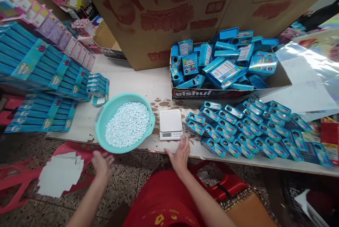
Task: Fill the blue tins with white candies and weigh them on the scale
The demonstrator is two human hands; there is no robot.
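Observation:
My right hand [179, 154] has its fingers spread at the front edge of a white digital scale [171, 123], fingertips by its buttons. Nothing lies on the scale's plate. My left hand [102, 163] hangs below the table edge, near the front left rim of a turquoise basin; it is slightly blurred, with fingers apart and nothing in it. The basin [99, 124] holds a heap of small pale candies [128, 124]. Right of the scale, several blue candy tins [225, 130] stand in slanting rows, close together.
Behind the tins, a cardboard tray [190, 94] is heaped with more blue tins. Stacked blue boxes [39, 68] fill the left side. A big carton [148, 18] rises at the back. White sheets [60, 174] lie on a red stool at lower left.

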